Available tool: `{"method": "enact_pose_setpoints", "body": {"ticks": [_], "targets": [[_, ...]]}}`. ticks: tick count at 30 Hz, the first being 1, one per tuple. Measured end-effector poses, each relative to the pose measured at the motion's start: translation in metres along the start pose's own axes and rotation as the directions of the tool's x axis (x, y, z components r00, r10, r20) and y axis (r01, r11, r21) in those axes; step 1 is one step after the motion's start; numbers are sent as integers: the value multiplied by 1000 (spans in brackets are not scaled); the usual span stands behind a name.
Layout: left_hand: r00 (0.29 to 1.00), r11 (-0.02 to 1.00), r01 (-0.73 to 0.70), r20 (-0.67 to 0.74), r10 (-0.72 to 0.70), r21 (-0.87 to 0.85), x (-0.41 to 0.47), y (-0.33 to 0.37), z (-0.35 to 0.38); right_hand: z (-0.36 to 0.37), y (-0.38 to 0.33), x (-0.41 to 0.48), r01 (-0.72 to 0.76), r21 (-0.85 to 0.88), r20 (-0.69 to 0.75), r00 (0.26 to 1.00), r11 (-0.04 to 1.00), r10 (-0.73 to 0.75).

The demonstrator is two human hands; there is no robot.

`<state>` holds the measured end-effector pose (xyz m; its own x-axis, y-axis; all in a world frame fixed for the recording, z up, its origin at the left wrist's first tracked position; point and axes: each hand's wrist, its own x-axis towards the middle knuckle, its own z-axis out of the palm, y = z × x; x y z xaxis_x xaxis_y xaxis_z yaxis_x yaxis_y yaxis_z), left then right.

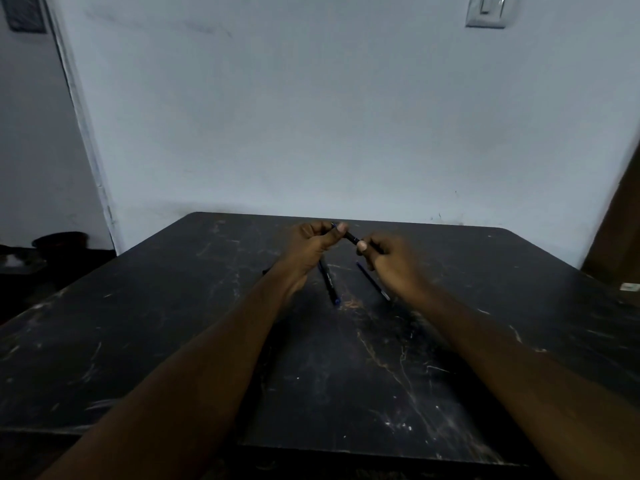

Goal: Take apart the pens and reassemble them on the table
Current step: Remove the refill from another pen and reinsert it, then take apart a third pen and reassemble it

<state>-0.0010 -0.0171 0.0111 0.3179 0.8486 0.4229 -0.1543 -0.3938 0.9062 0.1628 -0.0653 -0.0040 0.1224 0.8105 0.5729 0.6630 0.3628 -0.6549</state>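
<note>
Both arms reach forward over a scuffed black desk (173, 341) set against a pale wall (311, 116). The left hand (313, 242) is curled closed, thumb and forefinger pinching one end of a dark pen (352, 237) held above the desk. The right hand (389, 261) is also curled closed, its fingertips pinching the pen's other end, at about 4 o'clock from the left grip. The pen slants between the two hands, high on the left, lower on the right; whether it is whole or partly pulled apart cannot be told.

Below the hands, two more pieces lie on the desk. A black pen with a blue tip (329, 284) lies at 6 o'clock from the left hand, partly hidden by the wrist. A thin blue rod (370, 279), perhaps a refill, lies just beside the right hand at its 8 o'clock. A light switch (488, 10) sits on the wall at 1 o'clock.
</note>
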Motion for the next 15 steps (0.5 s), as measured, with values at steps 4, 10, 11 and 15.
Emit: {"method": "enact_pose_setpoints", "body": {"ticks": [4, 10, 11, 15], "targets": [[999, 999, -33, 9, 33, 42, 2, -2, -1, 0, 0, -2, 4, -32, 2, 1000, 999, -4], [998, 989, -3, -55, 11, 146, 10, -3, -10, -4, 1, -5, -8, -75, -55, 998, 997, 3], [996, 985, 6, -88, 9, 174, 12, -3, -13, -5, 1, -5, -1, -85, -66, 998, 996, -4], [973, 908, 61, -226, 38, 415, 17, -10, -33, -9, -1, -6, 17, -111, -104, 994, 994, -29]]}}
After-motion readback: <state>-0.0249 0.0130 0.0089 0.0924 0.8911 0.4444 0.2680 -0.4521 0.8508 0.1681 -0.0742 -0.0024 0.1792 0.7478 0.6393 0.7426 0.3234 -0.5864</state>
